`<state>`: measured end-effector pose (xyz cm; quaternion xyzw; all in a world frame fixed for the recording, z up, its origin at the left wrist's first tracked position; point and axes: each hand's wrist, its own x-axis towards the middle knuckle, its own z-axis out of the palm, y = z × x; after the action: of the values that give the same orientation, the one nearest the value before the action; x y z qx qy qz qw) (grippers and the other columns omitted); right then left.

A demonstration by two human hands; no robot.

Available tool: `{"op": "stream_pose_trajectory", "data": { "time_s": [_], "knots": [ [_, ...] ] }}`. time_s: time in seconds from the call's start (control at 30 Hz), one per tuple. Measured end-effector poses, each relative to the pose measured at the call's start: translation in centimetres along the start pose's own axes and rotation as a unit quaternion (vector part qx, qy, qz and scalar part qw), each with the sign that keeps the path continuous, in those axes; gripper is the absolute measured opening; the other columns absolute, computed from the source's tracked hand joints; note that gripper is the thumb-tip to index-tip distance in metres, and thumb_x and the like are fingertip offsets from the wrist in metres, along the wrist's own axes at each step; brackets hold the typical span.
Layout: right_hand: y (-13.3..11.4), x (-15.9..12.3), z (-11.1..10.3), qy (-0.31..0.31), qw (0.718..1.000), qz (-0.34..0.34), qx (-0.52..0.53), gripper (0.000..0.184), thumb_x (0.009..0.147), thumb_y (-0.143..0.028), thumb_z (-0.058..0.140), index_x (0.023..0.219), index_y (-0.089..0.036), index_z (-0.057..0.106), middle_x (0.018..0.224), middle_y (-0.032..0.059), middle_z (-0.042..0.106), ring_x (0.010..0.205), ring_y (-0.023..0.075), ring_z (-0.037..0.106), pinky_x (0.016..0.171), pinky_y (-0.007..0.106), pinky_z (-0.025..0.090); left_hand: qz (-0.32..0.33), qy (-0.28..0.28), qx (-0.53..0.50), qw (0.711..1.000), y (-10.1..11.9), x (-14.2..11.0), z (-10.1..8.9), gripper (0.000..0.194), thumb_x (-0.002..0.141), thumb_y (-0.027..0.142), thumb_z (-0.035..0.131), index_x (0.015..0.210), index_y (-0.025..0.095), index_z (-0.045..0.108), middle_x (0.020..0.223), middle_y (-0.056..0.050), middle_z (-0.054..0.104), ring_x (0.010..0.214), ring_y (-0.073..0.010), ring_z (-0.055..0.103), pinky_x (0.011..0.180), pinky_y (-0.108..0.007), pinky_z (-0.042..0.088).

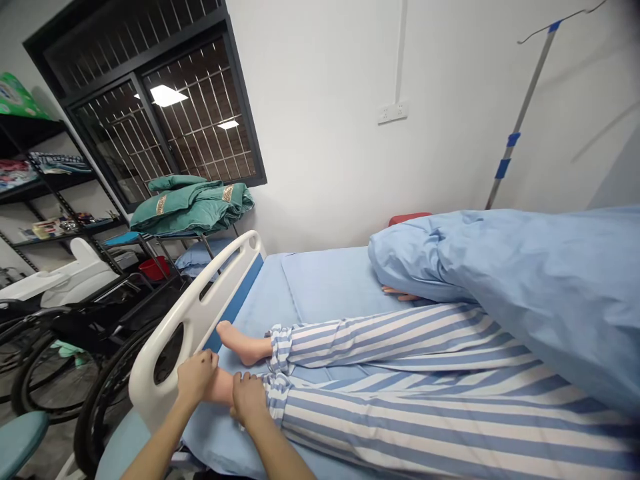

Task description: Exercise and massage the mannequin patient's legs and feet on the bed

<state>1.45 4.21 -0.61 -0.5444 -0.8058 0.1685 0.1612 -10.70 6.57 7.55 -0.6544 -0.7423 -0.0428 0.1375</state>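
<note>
My left hand [197,377] is wrapped around the toe end of the near foot [220,388], which belongs to a figure lying on the bed. My right hand [250,400] grips the same leg at the ankle, just below the gathered cuff [276,395] of the striped trousers [380,407]. Beyond them the far foot [245,343] rests on the blue sheet [325,280], toes toward the footboard [200,300]. A light blue quilt [500,267] covers the upper body; fingers [400,293] show under its edge. Whether the figure is a manikin I cannot tell.
Left of the footboard stand wheelchairs [110,353] and a teal stool [23,437]. Folded green quilts [195,203] lie on a rack under the barred window [165,113]. A drip pole [523,110] rises behind the bed at the right.
</note>
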Motion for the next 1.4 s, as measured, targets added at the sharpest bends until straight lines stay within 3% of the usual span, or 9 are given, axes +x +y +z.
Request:
{"op": "stream_pose_trajectory", "data": {
  "time_s": [0.13, 0.33, 0.7, 0.9, 1.1, 1.3, 1.4],
  "knots": [
    [-0.2, -0.5, -0.5, 0.005, 0.999, 0.021, -0.036, 0.060, 0.057, -0.029, 0.077, 0.109, -0.011, 0.054, 0.098, 0.0171, 0.063, 0.087, 0.0305, 0.062, 0.073, 0.041, 0.050, -0.057, 0.055, 0.020, 0.997, 0.4, -0.8, 0.1, 0.039, 0.088, 0.035, 0.028, 0.080, 0.019, 0.063, 0.086, -0.010, 0.069, 0.073, -0.0235, 0.064, 0.064, -0.034, 0.043],
    [-0.6, -1.2, -1.8, -0.011, 0.998, 0.009, -0.060, 0.055, 0.063, -0.031, 0.073, 0.108, -0.010, 0.052, 0.100, 0.0166, 0.063, 0.087, 0.0292, 0.062, 0.073, 0.037, 0.049, -0.079, 0.067, -0.049, 0.993, 0.4, -1.8, 0.1, 0.033, 0.089, 0.032, 0.028, 0.085, 0.021, 0.058, 0.096, -0.006, 0.067, 0.083, -0.0186, 0.060, 0.068, -0.029, 0.040],
    [0.0, -0.9, -1.1, -0.026, 0.996, -0.006, -0.084, 0.052, 0.068, -0.038, 0.067, 0.109, -0.013, 0.048, 0.101, 0.0144, 0.061, 0.090, 0.0279, 0.061, 0.072, 0.036, 0.048, -0.095, 0.092, -0.089, 0.987, 0.4, -1.4, 1.3, 0.030, 0.085, 0.031, 0.035, 0.085, 0.018, 0.063, 0.093, -0.007, 0.067, 0.080, -0.0192, 0.059, 0.062, -0.028, 0.032],
    [-0.1, -0.8, -1.1, -0.037, 0.994, 0.002, -0.100, 0.051, 0.068, -0.040, 0.066, 0.107, -0.015, 0.047, 0.101, 0.0138, 0.061, 0.088, 0.0283, 0.061, 0.070, 0.037, 0.048, -0.100, 0.070, -0.115, 0.986, 0.1, -1.4, 1.1, 0.034, 0.086, 0.031, 0.033, 0.088, 0.017, 0.064, 0.092, -0.009, 0.068, 0.078, -0.0197, 0.060, 0.064, -0.028, 0.033],
    [-0.3, -0.7, -1.0, -0.037, 0.994, 0.012, -0.100, 0.051, 0.065, -0.040, 0.066, 0.106, -0.016, 0.047, 0.100, 0.0121, 0.061, 0.086, 0.0281, 0.062, 0.070, 0.037, 0.049, -0.046, 0.003, -0.046, 0.998, -0.5, -0.4, 0.6, 0.039, 0.085, 0.028, 0.032, 0.088, 0.011, 0.067, 0.085, -0.016, 0.068, 0.078, -0.0252, 0.063, 0.067, -0.032, 0.039],
    [-0.2, -0.5, -0.7, -0.033, 0.994, 0.012, -0.099, 0.052, 0.065, -0.039, 0.065, 0.108, -0.015, 0.047, 0.101, 0.0133, 0.061, 0.086, 0.0295, 0.061, 0.070, 0.039, 0.048, 0.119, -0.081, 0.000, 0.990, -0.6, 1.4, -0.1, 0.039, 0.085, 0.023, 0.032, 0.087, 0.009, 0.069, 0.086, -0.020, 0.067, 0.084, -0.0283, 0.063, 0.072, -0.037, 0.042],
    [-0.2, -0.3, -0.6, -0.039, 0.994, 0.013, -0.097, 0.053, 0.065, -0.038, 0.065, 0.108, -0.014, 0.047, 0.100, 0.0138, 0.061, 0.087, 0.0300, 0.061, 0.070, 0.039, 0.048, 0.156, -0.099, 0.004, 0.983, -0.1, 2.1, -0.3, 0.035, 0.084, 0.020, 0.037, 0.081, 0.011, 0.071, 0.083, -0.018, 0.068, 0.082, -0.0272, 0.063, 0.073, -0.036, 0.041]
  ]
}}
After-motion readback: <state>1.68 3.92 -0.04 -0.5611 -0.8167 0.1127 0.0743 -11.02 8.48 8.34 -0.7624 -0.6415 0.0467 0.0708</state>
